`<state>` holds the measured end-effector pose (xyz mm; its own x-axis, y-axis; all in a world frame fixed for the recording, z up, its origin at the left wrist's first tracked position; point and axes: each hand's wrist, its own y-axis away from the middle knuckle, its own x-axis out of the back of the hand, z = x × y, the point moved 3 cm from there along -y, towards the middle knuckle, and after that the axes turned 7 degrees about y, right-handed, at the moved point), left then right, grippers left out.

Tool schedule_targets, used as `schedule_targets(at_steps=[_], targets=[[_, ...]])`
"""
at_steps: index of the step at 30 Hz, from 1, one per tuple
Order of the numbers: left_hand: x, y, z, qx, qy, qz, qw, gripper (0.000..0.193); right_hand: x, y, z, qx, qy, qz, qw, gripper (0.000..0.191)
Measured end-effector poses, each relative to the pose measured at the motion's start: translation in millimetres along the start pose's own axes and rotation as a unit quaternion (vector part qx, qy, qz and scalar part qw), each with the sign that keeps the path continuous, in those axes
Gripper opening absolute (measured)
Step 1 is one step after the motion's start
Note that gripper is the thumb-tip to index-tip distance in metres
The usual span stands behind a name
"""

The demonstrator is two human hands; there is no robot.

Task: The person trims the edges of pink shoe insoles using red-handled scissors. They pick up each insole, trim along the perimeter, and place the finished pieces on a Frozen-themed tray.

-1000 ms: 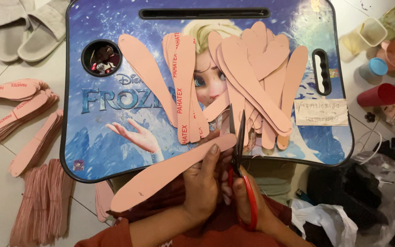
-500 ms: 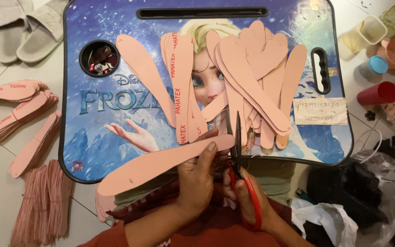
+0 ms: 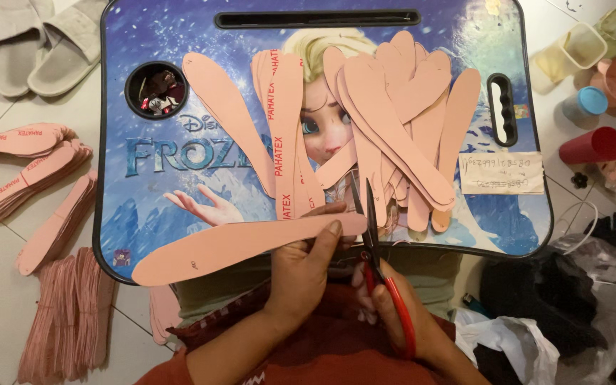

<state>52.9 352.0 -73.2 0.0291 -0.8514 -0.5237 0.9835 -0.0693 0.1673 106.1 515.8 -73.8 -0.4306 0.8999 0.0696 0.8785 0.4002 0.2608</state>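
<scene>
At the near edge of the blue picture-printed lap worktop [image 3: 144, 214], we see the left hand [image 3: 304, 274] with its grip closed on a long pink paddle-shaped foam strip [image 3: 237, 246], thumb on top near the narrow end. That strip lies crosswise along the worktop's front rim, its broad end pointing left. The right hand [image 3: 393, 314] has its grip closed through the red handles of a pair of dark-bladed scissors [image 3: 376, 249]. The blades stand slightly parted, points away from the body, just at the strip's narrow right end.

We judge the step in hand to be trimming that narrow end. The next move would call for holding the strip flat and steady while the blades shut square across it, with the left fingertips kept clear of the cutting line.

Further back on the worktop lies a fan of pink foam strips [image 3: 393, 121], overlapping; two bear red lettering along their length. Right of the fan, below a black handle slot [image 3: 502, 107], a pale rectangular paper label [image 3: 500, 172] with handwriting lies flat. A round black cup recess [image 3: 155, 88] at the upper left holds small items we cannot identify.

On the floor to the left lie stacks of pink strips [image 3: 26, 167], some with red print. To the right stand a red plastic cup [image 3: 593, 145], a blue-lidded container [image 3: 582, 105] and pale tubs [image 3: 572, 50].
</scene>
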Motion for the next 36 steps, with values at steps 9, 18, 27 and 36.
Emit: schedule_targets(at_steps=[9,18,27,36], targets=[[-4,4,-2,0.033,0.028,-0.023,0.999,0.028,-2,4,3,-0.009,-0.040,0.018,0.999,0.065],[-5,-1,6,0.017,0.076,-0.044,0.996,0.048,3,6,9,-0.019,-0.031,0.007,0.999,0.064],[-1,-7,9,0.024,0.048,-0.065,0.996,0.053,9,11,12,-0.042,-0.114,-0.031,0.992,0.063],[4,-10,2,0.053,0.029,-0.071,0.996,0.050,17,18,16,-0.076,-0.129,-0.056,0.987,0.056]])
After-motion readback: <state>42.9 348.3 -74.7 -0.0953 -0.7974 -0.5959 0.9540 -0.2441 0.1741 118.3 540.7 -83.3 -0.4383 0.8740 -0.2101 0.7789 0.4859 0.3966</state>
